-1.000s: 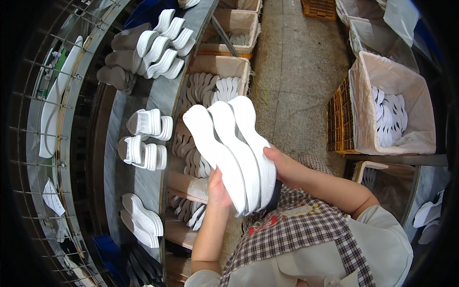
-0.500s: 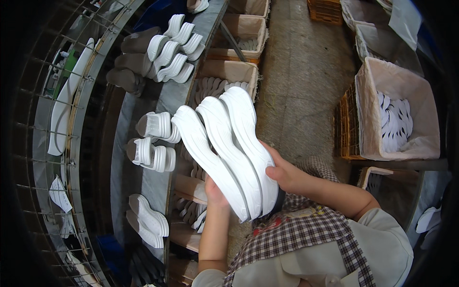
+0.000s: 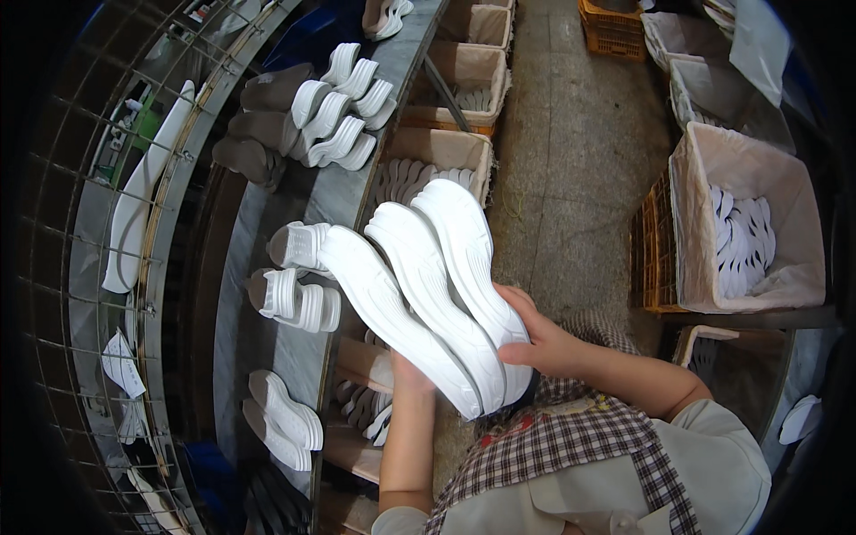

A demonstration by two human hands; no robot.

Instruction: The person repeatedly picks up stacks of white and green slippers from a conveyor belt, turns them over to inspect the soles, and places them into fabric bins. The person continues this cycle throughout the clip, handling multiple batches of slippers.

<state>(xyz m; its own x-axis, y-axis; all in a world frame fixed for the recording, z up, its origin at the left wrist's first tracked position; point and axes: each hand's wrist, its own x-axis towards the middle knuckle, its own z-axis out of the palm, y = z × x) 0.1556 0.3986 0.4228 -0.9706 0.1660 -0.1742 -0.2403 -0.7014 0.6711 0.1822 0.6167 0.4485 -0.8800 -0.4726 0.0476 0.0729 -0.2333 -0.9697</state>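
Three thick white shoe soles (image 3: 410,290) lie side by side in a row, tilted on edge, held in front of me between both hands. My right hand (image 3: 530,334) grips the rightmost sole, its thumb on the near face and its fingers behind. From below, my left hand (image 3: 412,373) holds the leftmost sole; most of its fingers are hidden behind the soles. Left of them, more white soles (image 3: 299,299) sit in stacks on a grey bench (image 3: 308,366). Another pair of soles (image 3: 285,419) lies nearer on that bench.
Further up the bench stand grouped white soles (image 3: 343,111) and dark brown soles (image 3: 263,125). A wire mesh (image 3: 62,294) runs along the left. Lined crates (image 3: 437,147) with soles sit beyond the bench. Across the aisle (image 3: 557,178), a lined orange crate (image 3: 785,259) holds white pieces.
The whole view has shifted slightly, so the bench and crates appear lower and further right. Both hands keep hold of the three soles, which have barely moved relative to me.
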